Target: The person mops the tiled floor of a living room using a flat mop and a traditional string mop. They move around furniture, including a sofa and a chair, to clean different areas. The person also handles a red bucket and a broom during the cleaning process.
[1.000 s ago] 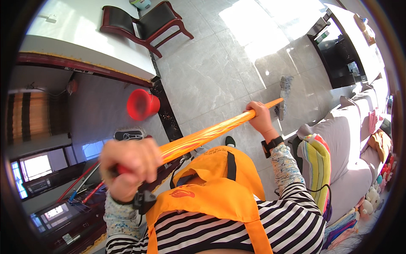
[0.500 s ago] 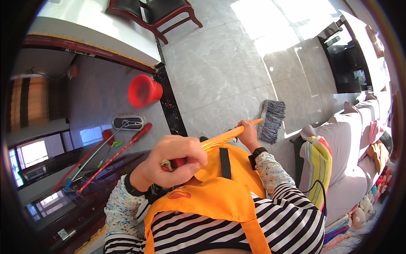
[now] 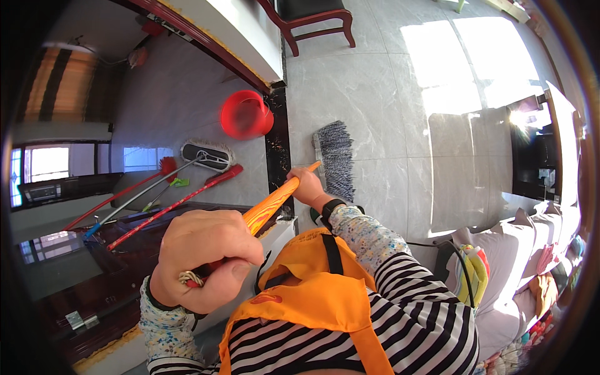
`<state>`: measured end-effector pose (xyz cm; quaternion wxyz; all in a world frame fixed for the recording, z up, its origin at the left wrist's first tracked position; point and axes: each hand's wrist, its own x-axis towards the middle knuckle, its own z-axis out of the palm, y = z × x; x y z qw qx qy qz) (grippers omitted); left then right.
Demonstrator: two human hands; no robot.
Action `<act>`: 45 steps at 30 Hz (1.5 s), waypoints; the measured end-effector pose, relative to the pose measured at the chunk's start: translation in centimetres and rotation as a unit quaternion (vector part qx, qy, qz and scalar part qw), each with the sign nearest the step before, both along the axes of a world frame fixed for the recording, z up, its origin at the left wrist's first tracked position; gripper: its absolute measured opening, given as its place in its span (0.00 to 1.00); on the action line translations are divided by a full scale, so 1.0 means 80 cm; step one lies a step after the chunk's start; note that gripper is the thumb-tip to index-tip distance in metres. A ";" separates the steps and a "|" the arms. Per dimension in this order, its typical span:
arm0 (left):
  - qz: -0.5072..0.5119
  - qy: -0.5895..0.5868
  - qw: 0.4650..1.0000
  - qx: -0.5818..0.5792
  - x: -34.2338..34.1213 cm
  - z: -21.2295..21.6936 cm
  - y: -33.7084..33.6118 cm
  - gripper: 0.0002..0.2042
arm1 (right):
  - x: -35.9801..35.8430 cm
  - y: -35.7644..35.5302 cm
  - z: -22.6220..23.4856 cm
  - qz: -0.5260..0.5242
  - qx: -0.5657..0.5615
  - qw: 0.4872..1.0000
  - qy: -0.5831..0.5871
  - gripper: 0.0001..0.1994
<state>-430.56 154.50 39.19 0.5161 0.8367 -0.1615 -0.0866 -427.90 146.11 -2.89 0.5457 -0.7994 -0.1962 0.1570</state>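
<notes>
Both hands grip an orange mop handle (image 3: 275,203) — left hand (image 3: 203,256) fisted near its top, right hand (image 3: 306,186) lower. The grey mop head (image 3: 336,159) rests on the tiled floor (image 3: 400,112). A red bucket (image 3: 245,115) and leaning brooms (image 3: 169,200) stand close left — the handle's lower end is hidden behind the right hand.

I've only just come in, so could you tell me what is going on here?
A person in an orange apron is working a mop with an orange handle over the grey tiled floor. The left hand grips the top end close to the body, and the right hand holds it further down. The grey mop head lies flat on the tiles by a red bucket. Other mops and brooms lean nearby.
</notes>
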 end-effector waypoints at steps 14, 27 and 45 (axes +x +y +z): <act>0.015 -0.135 0.986 -0.094 -0.031 0.063 0.069 0.16 | -0.057 0.180 0.115 0.107 0.146 0.981 -0.068 0.11; 0.122 -0.459 0.858 -0.196 -0.087 0.205 0.026 0.39 | 0.002 -0.036 0.330 0.221 0.211 0.948 -0.085 0.15; -0.047 -0.101 0.948 -0.297 0.110 -0.052 -0.153 0.39 | 0.033 -0.378 0.252 -0.267 0.004 0.955 -0.131 0.13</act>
